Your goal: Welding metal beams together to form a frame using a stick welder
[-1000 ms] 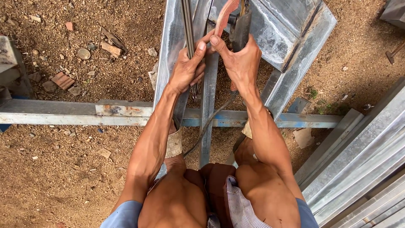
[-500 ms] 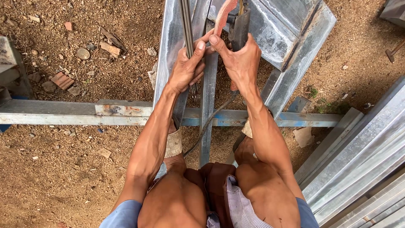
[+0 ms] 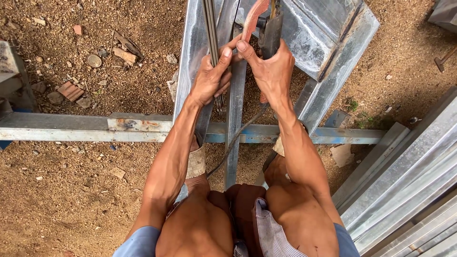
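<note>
A view straight down from a person's head onto bare arms and knees, crouched over a welded frame of grey metal channel [image 3: 190, 62] that lies on sandy, stony ground [image 3: 57, 200].

The left hand [image 3: 209, 81] is closed around a thin bundle of welding rods [image 3: 211, 28], which run straight up along the frame's left rail toward the top edge of the view. Its thumb reaches right to meet the other hand, probably to steady one rod.

The right hand [image 3: 271, 71] is wrapped tightly around the dark handle of an electrode holder [image 3: 266, 28] with a reddish-orange lever, held upright above the frame's middle bar [image 3: 234, 138]. Thumb and forefinger pinch toward the left thumb, so the two hands touch over that bar. A dark cable [image 3: 238, 138] trails from under this hand down between the knees, seemingly kept out of the way.

A long cross beam [image 3: 71, 128], grey with worn blue and rust patches, passes under the frame from the left edge to the right. Stacked metal profiles [image 3: 409, 190] fill the lower right corner. Brick scraps [image 3: 70, 90] and a round bottle cap [image 3: 94, 61] lie on the ground at upper left.
</note>
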